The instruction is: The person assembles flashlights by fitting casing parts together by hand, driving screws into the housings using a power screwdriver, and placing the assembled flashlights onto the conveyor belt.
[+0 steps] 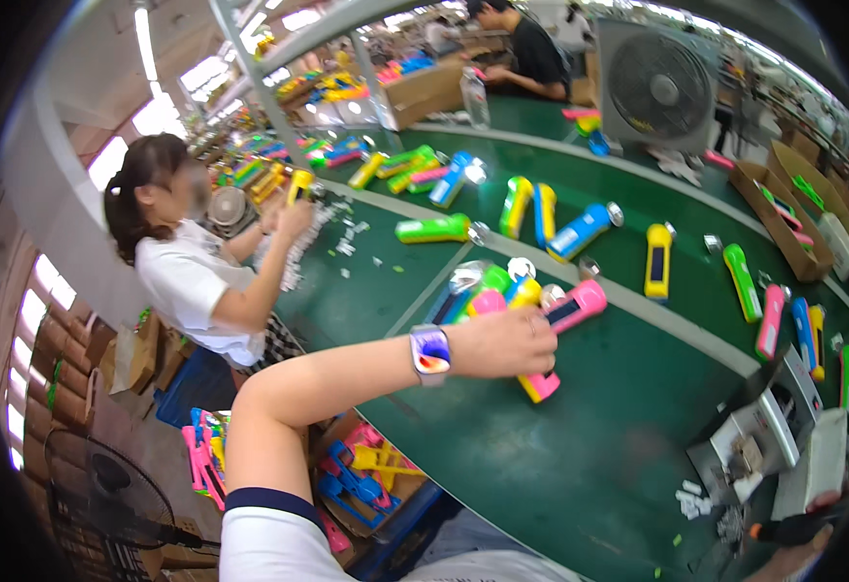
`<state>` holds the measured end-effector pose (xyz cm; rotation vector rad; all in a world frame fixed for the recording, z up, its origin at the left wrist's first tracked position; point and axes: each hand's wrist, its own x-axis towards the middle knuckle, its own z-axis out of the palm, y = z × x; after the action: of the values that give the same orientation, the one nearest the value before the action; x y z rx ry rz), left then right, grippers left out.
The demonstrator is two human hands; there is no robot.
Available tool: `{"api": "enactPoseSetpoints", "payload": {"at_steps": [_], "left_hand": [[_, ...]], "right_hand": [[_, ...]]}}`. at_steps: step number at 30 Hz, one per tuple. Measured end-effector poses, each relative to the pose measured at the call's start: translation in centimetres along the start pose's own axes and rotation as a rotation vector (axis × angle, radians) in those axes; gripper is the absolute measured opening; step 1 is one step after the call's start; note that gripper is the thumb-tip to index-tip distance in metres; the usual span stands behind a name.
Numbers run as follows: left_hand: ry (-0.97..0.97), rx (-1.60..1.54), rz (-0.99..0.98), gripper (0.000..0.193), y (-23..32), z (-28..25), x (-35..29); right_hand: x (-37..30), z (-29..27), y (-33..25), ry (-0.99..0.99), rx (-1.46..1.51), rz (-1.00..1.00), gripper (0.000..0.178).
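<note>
1. L hand (502,344), w/ smartwatch (430,351) at wrist, lies over a heap of multicolored torches (494,279) mid-table; fingers curl against a pink torch (585,299). Can't tell if grip is closed.
2. R hand (801,556), lower R edge, partly cropped, grasps a dark tool (795,530) w/ orange tip.
3. Containers: cardboard box (343,427) below table edge, w/ blue & yellow plastic parts; open carton (795,254), far R, w/ pink & green pcs; clear bottle (476,102) upright at back; brown carton (434,94) nearby, contents hidden.
4. Writing: pale marks on blue torch (580,233), too small to read.
</note>
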<state>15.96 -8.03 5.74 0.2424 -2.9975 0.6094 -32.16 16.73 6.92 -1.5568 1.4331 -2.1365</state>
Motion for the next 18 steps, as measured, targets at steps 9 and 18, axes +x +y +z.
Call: {"api": "enactPoseSetpoints", "payload": {"at_steps": [9,18], "left_hand": [[0.201,-0.337,-0.165,0.046,11.1,2.5,11.9],[0.16,-0.798,-0.283,0.042,13.6,2.5,13.6]], "right_hand": [[0.7,12.8,-2.6,-0.092,0.546,0.133,0.07],[2.8,14.1,0.3,0.044,0.327,0.182,0.039]]}}
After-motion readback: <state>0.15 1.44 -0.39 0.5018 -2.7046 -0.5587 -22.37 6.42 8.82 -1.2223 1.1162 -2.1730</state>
